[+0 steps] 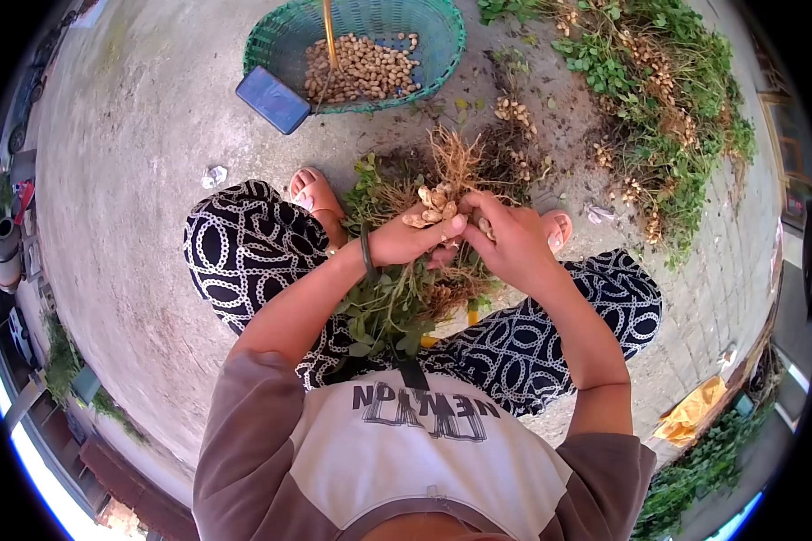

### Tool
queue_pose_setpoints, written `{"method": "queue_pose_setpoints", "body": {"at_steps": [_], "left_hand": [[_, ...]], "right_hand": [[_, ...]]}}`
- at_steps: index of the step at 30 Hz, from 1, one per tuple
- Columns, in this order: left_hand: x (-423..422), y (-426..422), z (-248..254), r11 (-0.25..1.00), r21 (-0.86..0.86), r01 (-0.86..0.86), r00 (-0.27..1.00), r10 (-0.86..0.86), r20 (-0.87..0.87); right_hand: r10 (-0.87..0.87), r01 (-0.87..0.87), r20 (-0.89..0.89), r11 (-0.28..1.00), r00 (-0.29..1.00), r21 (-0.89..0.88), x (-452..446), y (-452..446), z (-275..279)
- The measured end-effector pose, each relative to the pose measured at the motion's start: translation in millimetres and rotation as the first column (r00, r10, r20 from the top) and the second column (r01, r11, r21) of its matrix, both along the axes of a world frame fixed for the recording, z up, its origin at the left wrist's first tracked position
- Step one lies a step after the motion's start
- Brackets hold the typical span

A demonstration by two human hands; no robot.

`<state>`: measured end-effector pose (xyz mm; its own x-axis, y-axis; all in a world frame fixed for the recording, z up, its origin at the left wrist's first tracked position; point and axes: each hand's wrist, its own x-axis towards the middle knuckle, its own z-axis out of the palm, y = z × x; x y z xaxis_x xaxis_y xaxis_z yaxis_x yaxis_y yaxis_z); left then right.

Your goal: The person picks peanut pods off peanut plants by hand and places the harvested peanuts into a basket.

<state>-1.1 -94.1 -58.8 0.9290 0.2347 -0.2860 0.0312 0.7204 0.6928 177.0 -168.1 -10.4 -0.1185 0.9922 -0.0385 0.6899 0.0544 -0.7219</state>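
**Grey concrete (pixel 126 207) under a cluster of peanuts (pixel 435 206)**

The concrete spreads out on every side. On it, ahead of the person, stands a green woven basket (pixel 440 56) with loose peanuts (pixel 370 70) at the bottom, and a phone (pixel 273 99) shows in front of its near left rim. Ahead to the right lies a long heap of uprooted peanut plants (pixel 677 113), leaves and pods mixed.

The cluster is gathered at the left hand (pixel 410 239), resting along the fingers with the thumb laid across on the near side; that grip is closed on the pods. Thin brown roots (pixel 456 155) fan out just beyond them, and a leafy bundle (pixel 383 311) hangs below, between the knees. The right hand (pixel 512 236) meets the left from the other side, its fingers bent inward and a single pod (pixel 485 227) showing between thumb and forefinger. Whether its fingertips are pressed on that pod cannot be told.

Both forearms reach forward and slant inward, so the hands come together between the spread knees in patterned trousers (pixel 244 261). A dark band (pixel 367 254) circles the left wrist.
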Motion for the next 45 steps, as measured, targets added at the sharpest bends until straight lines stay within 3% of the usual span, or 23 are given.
{"method": "queue_pose_setpoints", "body": {"at_steps": [4,7,10,13,14,17,18,21,22,25,26,27,29,30,33,36,39,40,43,44,45], "left_hand": [[-4,5,-8,0.995,0.099,0.029,0.999,-0.033,0.041],[-6,9,-6,0.988,0.152,0.035,0.998,-0.041,0.039],[-6,9,10,0.997,0.074,-0.009,0.999,0.006,0.046],[-8,9,6,0.992,0.123,0.021,1.000,-0.023,0.021],[-8,7,8,0.995,0.097,-0.006,1.000,0.005,0.005],[-7,2,6,0.884,0.467,0.000,0.993,0.053,-0.101],[-5,3,-12,0.590,0.808,-0.014,0.997,0.069,-0.032],[-13,1,-35,0.103,0.974,0.200,0.979,0.009,-0.202],[-13,1,-30,0.130,0.963,0.238,0.971,-0.008,-0.239],[-12,2,-27,0.025,0.952,0.306,0.951,-0.050,-0.305],[-11,2,-25,0.041,0.954,0.298,0.954,-0.047,-0.296],[-9,0,-23,0.057,0.956,0.289,0.957,-0.045,-0.287],[-8,-3,-22,0.055,0.947,0.318,0.947,-0.075,-0.313],[-9,-5,-22,0.035,0.935,0.354,0.931,-0.108,-0.348],[-9,-8,-25,0.019,0.941,0.338,0.935,-0.116,-0.334],[-8,-3,-22,0.016,0.961,0.275,0.961,-0.044,-0.274],[-11,1,-20,-0.069,0.957,0.282,0.957,-0.055,-0.286],[-11,-3,-16,-0.122,0.956,0.266,0.960,-0.053,-0.274],[-12,-4,-19,-0.213,0.933,0.290,0.950,-0.053,-0.308],[-13,-3,-23,-0.183,0.953,0.243,0.966,-0.047,-0.255],[-11,-3,-23,-0.179,0.959,0.218,0.975,-0.010,-0.223]], "right_hand": [[-0.146,0.156,-0.276,0.988,0.950,0.014,-5,-1,-16],[-0.112,0.097,-0.477,0.994,0.872,-0.055,-2,3,-18],[-0.349,-0.018,-0.751,0.902,0.561,-0.432,3,2,-21],[-0.437,-0.201,-0.867,0.851,0.240,-0.485,17,6,-19],[-0.472,-0.124,-0.849,0.852,0.237,-0.509,21,7,-14],[-0.468,-0.086,-0.878,0.875,0.099,-0.476,41,11,-17],[-0.444,-0.110,-0.894,0.888,0.054,-0.447,46,15,-21],[-0.376,-0.072,-0.926,0.924,0.017,-0.376,45,21,-23],[-0.409,-0.050,-0.907,0.908,0.106,-0.415,44,21,-19],[-0.481,0.034,-0.621,0.806,0.619,-0.591,41,21,-15],[-0.397,0.060,-0.515,0.831,0.760,-0.553,36,20,-20],[-0.254,-0.028,-0.477,0.861,0.841,-0.508,34,21,-19],[0.049,-0.220,-0.369,0.872,0.928,-0.437,30,21,-15],[0.087,-0.264,-0.344,0.818,0.935,-0.510,29,21,-16],[0.113,-0.330,-0.478,0.855,0.871,-0.399,28,15,-26],[-0.194,-0.193,-0.632,0.851,0.750,-0.489,27,9,-31],[-0.523,-0.119,-0.730,0.772,0.441,-0.625,34,8,-34],[-0.514,-0.275,-0.830,0.784,0.216,-0.557,45,14,-31],[-0.381,-0.170,-0.880,0.883,0.284,-0.438,44,22,-23],[-0.442,-0.172,-0.869,0.860,0.221,-0.481,39,23,-18],[-0.435,-0.170,-0.821,0.837,0.371,-0.520,36,22,-18]]}}
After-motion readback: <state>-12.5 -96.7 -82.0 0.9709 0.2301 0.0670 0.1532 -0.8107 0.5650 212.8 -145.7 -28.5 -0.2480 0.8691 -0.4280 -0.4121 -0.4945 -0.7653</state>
